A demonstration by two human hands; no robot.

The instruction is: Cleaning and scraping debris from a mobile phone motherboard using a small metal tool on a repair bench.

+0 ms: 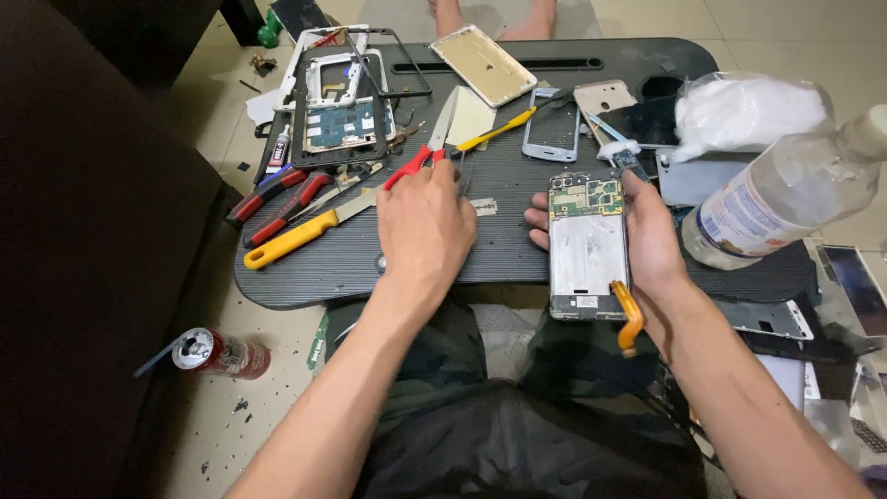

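My right hand (658, 242) grips an opened phone (587, 249) from its right side. The phone has no back cover, so its green circuit board and a silver plate show, and an orange strip (629, 322) hangs from its lower edge. My left hand (421, 229) rests knuckles up on the black ribbed table (351, 268). Its fingertips are at the red-handled scissors (413, 167) and a thin dark tweezer-like tool (463, 174). The back of the hand hides the fingers, so I cannot see whether they grip either tool.
A yellow-handled knife (297, 237) and red pliers (269, 198) lie at the left. Phone frames (342, 103), a gold cover (482, 65) and a small silver phone (552, 126) lie farther back. A plastic bottle (785, 192) and white bag (748, 111) stand right. A can (222, 353) lies on the floor.
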